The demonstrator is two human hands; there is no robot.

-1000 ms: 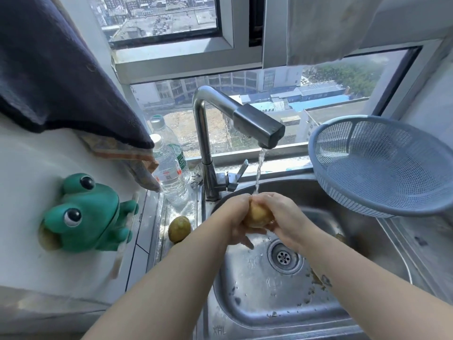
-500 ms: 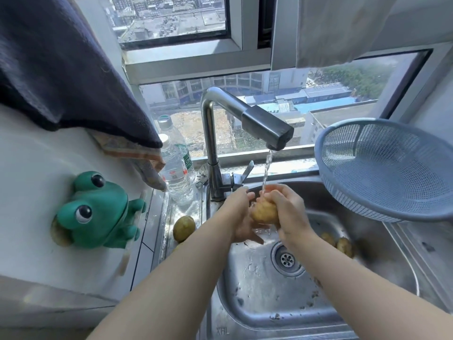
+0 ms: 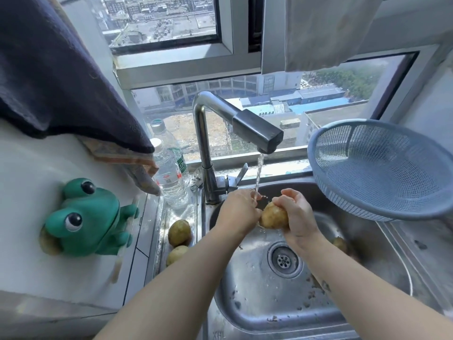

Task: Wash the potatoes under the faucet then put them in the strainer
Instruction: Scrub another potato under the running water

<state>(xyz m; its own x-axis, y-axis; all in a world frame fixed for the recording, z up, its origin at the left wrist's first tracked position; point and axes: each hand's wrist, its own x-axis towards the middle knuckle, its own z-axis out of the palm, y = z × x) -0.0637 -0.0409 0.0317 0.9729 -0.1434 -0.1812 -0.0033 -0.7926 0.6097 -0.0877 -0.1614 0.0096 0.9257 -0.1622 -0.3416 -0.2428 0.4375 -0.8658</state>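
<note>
My hands have parted: the potato now sits just right of the faucet stream, near the sink's back edge, grasped by my right hand. My left hand is under the water, and I cannot tell whether it is clenched.

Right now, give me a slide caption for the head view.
Right hand grips a potato over the sink, left hand under the faucet stream, blue strainer alongside.

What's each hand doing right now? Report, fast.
Left hand: under the water stream, beside the potato; grip cannot be told.
Right hand: closed around the potato.
</note>
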